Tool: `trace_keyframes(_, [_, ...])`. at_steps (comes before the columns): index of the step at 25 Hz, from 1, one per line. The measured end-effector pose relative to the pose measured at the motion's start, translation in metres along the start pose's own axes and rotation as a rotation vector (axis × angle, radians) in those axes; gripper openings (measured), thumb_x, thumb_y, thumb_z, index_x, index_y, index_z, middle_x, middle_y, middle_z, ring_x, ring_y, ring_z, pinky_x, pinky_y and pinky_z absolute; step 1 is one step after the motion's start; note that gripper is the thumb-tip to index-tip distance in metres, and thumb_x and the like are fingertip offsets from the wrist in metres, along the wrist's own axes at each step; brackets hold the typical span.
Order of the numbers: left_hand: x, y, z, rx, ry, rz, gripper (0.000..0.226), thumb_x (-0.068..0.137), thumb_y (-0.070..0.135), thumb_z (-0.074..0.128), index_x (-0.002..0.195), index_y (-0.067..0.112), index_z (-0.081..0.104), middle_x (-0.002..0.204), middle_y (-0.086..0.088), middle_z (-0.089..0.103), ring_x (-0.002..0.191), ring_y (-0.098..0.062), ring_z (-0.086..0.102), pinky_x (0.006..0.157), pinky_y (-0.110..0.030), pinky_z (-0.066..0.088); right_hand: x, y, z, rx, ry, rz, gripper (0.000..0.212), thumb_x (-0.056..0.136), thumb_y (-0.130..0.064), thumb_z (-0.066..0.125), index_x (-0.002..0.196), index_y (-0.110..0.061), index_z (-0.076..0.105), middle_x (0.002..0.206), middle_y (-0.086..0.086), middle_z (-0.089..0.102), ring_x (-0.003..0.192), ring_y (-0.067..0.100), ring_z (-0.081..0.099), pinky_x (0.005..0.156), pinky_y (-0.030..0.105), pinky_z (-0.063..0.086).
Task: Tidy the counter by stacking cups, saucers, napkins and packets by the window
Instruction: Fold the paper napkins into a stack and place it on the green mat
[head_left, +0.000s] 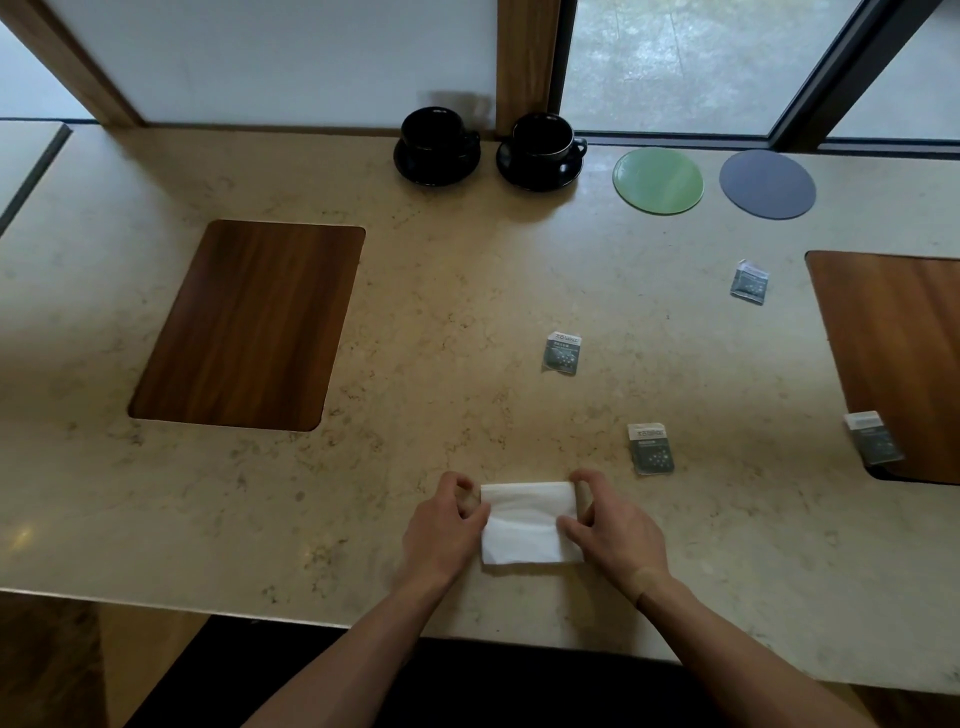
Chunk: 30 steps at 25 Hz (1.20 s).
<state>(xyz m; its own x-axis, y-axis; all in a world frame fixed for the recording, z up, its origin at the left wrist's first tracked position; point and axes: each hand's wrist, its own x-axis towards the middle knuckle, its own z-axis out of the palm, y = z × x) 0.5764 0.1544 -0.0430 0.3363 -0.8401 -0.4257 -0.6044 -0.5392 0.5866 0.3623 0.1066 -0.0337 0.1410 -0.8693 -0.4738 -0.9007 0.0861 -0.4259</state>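
A folded white napkin (524, 522) lies near the counter's front edge. My left hand (444, 525) pinches its left side and my right hand (615, 525) pinches its right side. Two black cups on black saucers stand by the window, one at the left (436, 137) and one at the right (543, 143). Several small grey packets lie scattered on the counter: one in the middle (562, 353), one near my right hand (650, 448), one farther back right (749, 281), and one on the right wooden inlay (872, 437).
A green round coaster (657, 180) and a grey round coaster (767, 184) lie by the window at the right. A wooden inlay (249, 325) is set into the marble counter (415, 291) at the left, another (904, 353) at the right edge.
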Motion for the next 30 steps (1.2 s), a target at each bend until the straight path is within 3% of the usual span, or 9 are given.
trace_keyframes(3, [0.002,-0.003,-0.001,0.015,0.022,0.021,0.03,0.082,0.044,0.063,0.109,0.036,0.052,0.079,0.013,0.063,0.073,-0.005,0.061,0.068,-0.036,0.056,-0.004,-0.001,-0.001,-0.027,0.036,-0.031,0.05,0.086,-0.052,0.059,0.129,-0.041,0.037,0.082,-0.011,0.064,0.075,0.011,0.063,0.067,0.035,0.058])
trace_keyframes(6, [0.002,-0.003,0.001,0.159,0.064,0.177,0.04,0.082,0.043,0.064,0.12,0.033,0.054,0.111,0.013,0.056,0.099,-0.006,0.053,0.078,-0.027,0.053,-0.007,-0.001,0.0,-0.125,0.218,-0.154,0.048,0.086,-0.052,0.061,0.129,-0.033,0.05,0.11,-0.006,0.061,0.093,0.014,0.058,0.072,0.031,0.055])
trace_keyframes(8, [0.005,-0.001,0.003,0.23,0.077,0.262,0.044,0.083,0.043,0.065,0.124,0.029,0.056,0.117,0.008,0.052,0.105,-0.01,0.049,0.083,-0.027,0.051,-0.002,-0.001,-0.001,-0.209,0.252,-0.217,0.049,0.085,-0.05,0.062,0.129,-0.029,0.055,0.12,0.0,0.057,0.104,0.019,0.054,0.081,0.033,0.051])
trace_keyframes(11, [0.01,0.005,0.003,0.297,0.046,0.309,0.037,0.085,0.04,0.062,0.119,0.025,0.061,0.114,0.004,0.052,0.103,-0.013,0.049,0.086,-0.031,0.049,0.007,-0.005,-0.004,-0.294,0.211,-0.241,0.043,0.087,-0.049,0.06,0.125,-0.031,0.058,0.126,0.001,0.056,0.112,0.022,0.051,0.089,0.034,0.046])
trace_keyframes(17, [0.02,0.013,0.0,0.318,-0.035,0.271,0.033,0.082,0.039,0.06,0.111,0.024,0.057,0.113,0.004,0.05,0.102,-0.015,0.047,0.082,-0.033,0.049,0.015,-0.017,-0.009,-0.331,0.102,-0.214,0.031,0.09,-0.043,0.057,0.118,-0.033,0.053,0.126,-0.005,0.053,0.111,0.019,0.047,0.09,0.03,0.042])
trace_keyframes(25, [0.031,0.034,-0.007,0.382,-0.15,0.146,0.017,0.079,0.036,0.059,0.091,0.025,0.057,0.102,0.003,0.052,0.093,-0.017,0.048,0.072,-0.032,0.046,0.023,-0.028,-0.015,-0.346,0.019,-0.172,0.028,0.088,-0.037,0.057,0.113,-0.026,0.053,0.121,-0.002,0.051,0.107,0.019,0.046,0.089,0.033,0.045])
trace_keyframes(30, [0.028,0.033,-0.01,0.325,-0.166,0.225,0.01,0.079,0.033,0.057,0.08,0.026,0.051,0.089,0.005,0.054,0.079,-0.015,0.049,0.058,-0.028,0.037,0.021,-0.028,-0.016,-0.291,-0.011,-0.191,0.023,0.091,-0.035,0.054,0.112,-0.027,0.048,0.115,-0.004,0.06,0.1,0.019,0.05,0.078,0.033,0.042])
